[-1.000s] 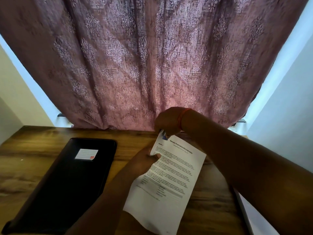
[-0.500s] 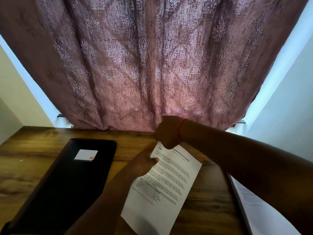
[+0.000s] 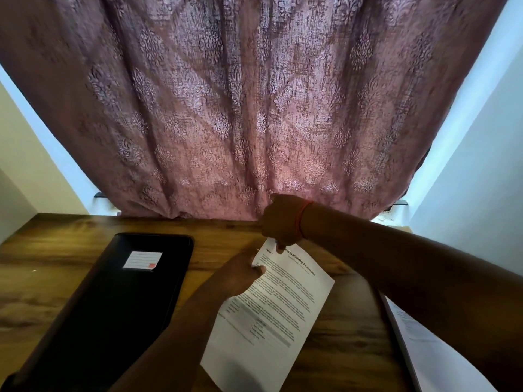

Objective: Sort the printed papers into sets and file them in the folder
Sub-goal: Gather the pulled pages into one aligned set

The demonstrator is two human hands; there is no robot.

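The printed paper (image 3: 271, 312) is a white sheet with a bold heading and dense lines of black text, tilted and held above the wooden table (image 3: 56, 281), just right of the black folder (image 3: 110, 304). The left hand (image 3: 237, 278) pinches its left edge, thumb on top. The right hand (image 3: 281, 219) is curled at the sheet's top corner, fingertips touching the paper; whether it pinches the sheet or holds some small thing there cannot be told. The body text is too small to read. The closed folder carries a white label (image 3: 143, 260) with a red mark. Right of the held sheet, another stack of papers (image 3: 430, 352) lies partly under the right forearm, cut off by the edge. A mauve patterned curtain (image 3: 254, 108) hangs behind the table.
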